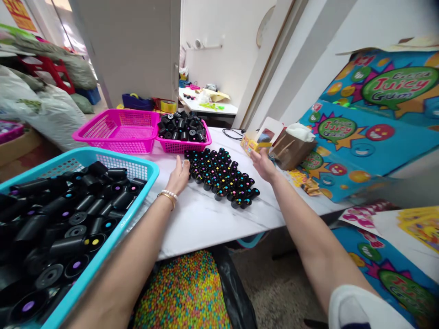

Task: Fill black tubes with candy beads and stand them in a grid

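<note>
Cylinders (222, 173) between left grip (179, 176), right grip (264, 165)

Color-dotted black cylinders (220, 174) upright in a cluster on white table (192, 228)

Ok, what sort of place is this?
Probably a small candy workshop: Juicy Gum boxes, a black bag of colourful balls, and a blue basket heaped with black canisters.

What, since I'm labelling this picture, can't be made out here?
All in the head view:
- Turquoise basket: left side cut off by the picture's edge; lower contents hidden under upper black containers.
- Colourful balls: heap cut off by the bottom edge.
- Yellow box: print too small; unclear whether the right hand touches it.
</note>
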`<state>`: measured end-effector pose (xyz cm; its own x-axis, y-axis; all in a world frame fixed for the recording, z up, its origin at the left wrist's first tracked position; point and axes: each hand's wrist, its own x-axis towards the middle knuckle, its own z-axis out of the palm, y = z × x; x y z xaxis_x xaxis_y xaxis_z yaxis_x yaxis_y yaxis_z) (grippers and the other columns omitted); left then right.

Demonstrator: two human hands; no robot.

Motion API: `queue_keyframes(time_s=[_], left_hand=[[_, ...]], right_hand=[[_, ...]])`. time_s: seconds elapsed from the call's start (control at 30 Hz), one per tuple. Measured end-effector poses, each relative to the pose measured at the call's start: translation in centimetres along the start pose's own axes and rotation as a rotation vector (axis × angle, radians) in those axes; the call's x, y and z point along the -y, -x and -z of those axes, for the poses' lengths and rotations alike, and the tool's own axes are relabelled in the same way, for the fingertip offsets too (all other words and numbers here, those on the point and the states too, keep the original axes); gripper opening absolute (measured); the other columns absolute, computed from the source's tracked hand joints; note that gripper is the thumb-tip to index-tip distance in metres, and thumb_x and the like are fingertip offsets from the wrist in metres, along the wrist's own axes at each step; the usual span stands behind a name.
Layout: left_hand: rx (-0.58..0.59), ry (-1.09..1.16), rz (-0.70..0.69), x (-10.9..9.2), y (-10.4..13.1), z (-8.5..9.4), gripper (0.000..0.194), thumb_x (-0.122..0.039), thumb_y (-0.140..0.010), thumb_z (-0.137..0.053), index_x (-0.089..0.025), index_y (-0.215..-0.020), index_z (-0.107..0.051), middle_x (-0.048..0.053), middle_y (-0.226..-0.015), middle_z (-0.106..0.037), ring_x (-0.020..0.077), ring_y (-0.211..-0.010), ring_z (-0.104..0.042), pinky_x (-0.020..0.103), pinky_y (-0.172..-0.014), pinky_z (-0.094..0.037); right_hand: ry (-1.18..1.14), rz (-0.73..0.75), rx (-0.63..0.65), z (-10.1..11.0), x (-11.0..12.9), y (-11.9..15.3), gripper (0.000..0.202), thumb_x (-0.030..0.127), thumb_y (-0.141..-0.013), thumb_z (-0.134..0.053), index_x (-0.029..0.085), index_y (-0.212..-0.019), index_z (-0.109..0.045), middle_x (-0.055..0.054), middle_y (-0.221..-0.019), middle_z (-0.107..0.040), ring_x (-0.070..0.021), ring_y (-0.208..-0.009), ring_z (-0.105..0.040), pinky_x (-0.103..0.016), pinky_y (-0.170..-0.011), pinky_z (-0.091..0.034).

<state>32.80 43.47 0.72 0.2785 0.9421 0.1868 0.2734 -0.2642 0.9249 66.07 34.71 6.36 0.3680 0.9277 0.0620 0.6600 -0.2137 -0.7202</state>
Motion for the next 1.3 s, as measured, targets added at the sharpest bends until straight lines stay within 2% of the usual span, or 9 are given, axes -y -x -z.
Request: queue_keyframes(time_s=[0.17,0.33,0.47,0.6,0.77,0.87,0.97,1.13,1.3], left_hand=[[-0.047,0.004,-0.046,-0.7,-0.1,0.2,0.075,-0.064,-0.092,-0.033,-0.017,-0.149,-0.025,0.021,-0.148,-0.037,0.0358,-0.132,-0.039,0.061,-0.108,-0.023],[-0.086,-0.023,-0.268,-4.5,3.5,-0.7,0.083,-0.050,-0.089,-0.051,-0.001,-0.148,-0.018,0.028,-0.152,-0.026,0.0310,-0.140,-0.025,0.048,-0.112,-0.022],[0.043,-0.015,-0.442,-5.5,13.3,0.2,0.043,-0.040,-0.088,-0.057,-0.013,-0.121,-0.059,0.013,-0.150,-0.039,0.0249,-0.140,-0.026,0.042,-0.115,-0.019],[0.276,-0.026,-0.366,-3.2,27.3,4.7,0.007,-0.026,-0.084,-0.065,-0.031,-0.080,-0.070,-0.001,-0.104,-0.072,0.0246,-0.118,-0.055,0.043,-0.107,-0.037],[-0.179,-0.025,0.121,1.1,39.0,12.7,0.022,-0.028,-0.089,-0.059,-0.034,-0.108,-0.068,0.007,-0.108,-0.070,0.0288,-0.098,-0.065,0.050,-0.085,-0.053],[-0.572,0.186,0.321,1.4,39.5,17.4,0.033,-0.044,-0.095,-0.044,-0.027,-0.121,-0.055,0.014,-0.118,-0.064,0.0306,-0.104,-0.062,0.052,-0.082,-0.054],[-0.773,0.430,0.370,0.1,36.7,20.7,0.055,-0.061,-0.089,-0.042,-0.020,-0.127,-0.044,0.020,-0.127,-0.055,0.0328,-0.107,-0.060,0.050,-0.081,-0.055],[-0.725,0.676,0.340,-1.7,30.3,21.9,0.062,-0.064,-0.079,-0.056,-0.024,-0.125,-0.044,0.015,-0.121,-0.057,0.0326,-0.096,-0.063,0.049,-0.071,-0.057],[-0.672,0.742,0.366,-0.1,27.2,21.2,0.046,-0.046,-0.076,-0.072,-0.023,-0.112,-0.056,0.008,-0.108,-0.062,0.0250,-0.079,-0.063,0.039,-0.059,-0.055]], right_hand=[[-0.534,-0.045,-0.138,-0.4,-5.2,9.9,0.084,0.072,-0.087,0.003,0.026,-0.140,-0.043,-0.011,-0.152,-0.040,-0.0205,-0.135,-0.045,-0.042,-0.110,-0.040],[-0.770,0.056,-0.544,-3.7,-6.3,18.9,0.044,0.059,-0.091,-0.041,0.026,-0.106,-0.065,-0.009,-0.112,-0.071,-0.0242,-0.112,-0.065,-0.049,-0.109,-0.043],[-0.523,0.038,-0.421,-6.8,-4.1,26.9,0.020,0.040,-0.086,-0.060,0.031,-0.101,-0.069,-0.005,-0.094,-0.074,-0.0263,-0.094,-0.071,-0.053,-0.100,-0.050],[-0.186,0.268,0.069,-9.5,-1.8,31.9,0.019,0.036,-0.083,-0.063,0.043,-0.099,-0.071,-0.001,-0.092,-0.075,-0.0271,-0.083,-0.072,-0.047,-0.076,-0.061],[-0.153,0.696,0.232,-11.8,3.1,29.6,0.034,0.027,-0.081,-0.065,0.047,-0.108,-0.068,0.002,-0.098,-0.075,-0.0247,-0.087,-0.072,-0.043,-0.073,-0.062],[-0.222,0.769,0.242,-13.2,9.0,26.6,0.028,0.026,-0.087,-0.059,0.043,-0.108,-0.068,0.000,-0.098,-0.074,-0.0234,-0.089,-0.071,-0.042,-0.076,-0.060],[-0.274,0.916,0.205,-15.7,16.3,23.7,0.021,0.026,-0.089,-0.056,0.033,-0.102,-0.071,-0.002,-0.099,-0.074,-0.0227,-0.093,-0.069,-0.042,-0.083,-0.057],[0.023,1.139,0.301,-21.7,27.6,19.0,0.027,0.020,-0.083,-0.061,0.021,-0.108,-0.069,-0.006,-0.103,-0.073,-0.0216,-0.092,-0.067,-0.037,-0.087,-0.052],[0.450,1.233,0.651,-25.5,30.8,16.9,0.043,0.005,-0.069,-0.063,0.023,-0.107,-0.072,-0.004,-0.097,-0.073,-0.0221,-0.092,-0.065,-0.033,-0.088,-0.047]])
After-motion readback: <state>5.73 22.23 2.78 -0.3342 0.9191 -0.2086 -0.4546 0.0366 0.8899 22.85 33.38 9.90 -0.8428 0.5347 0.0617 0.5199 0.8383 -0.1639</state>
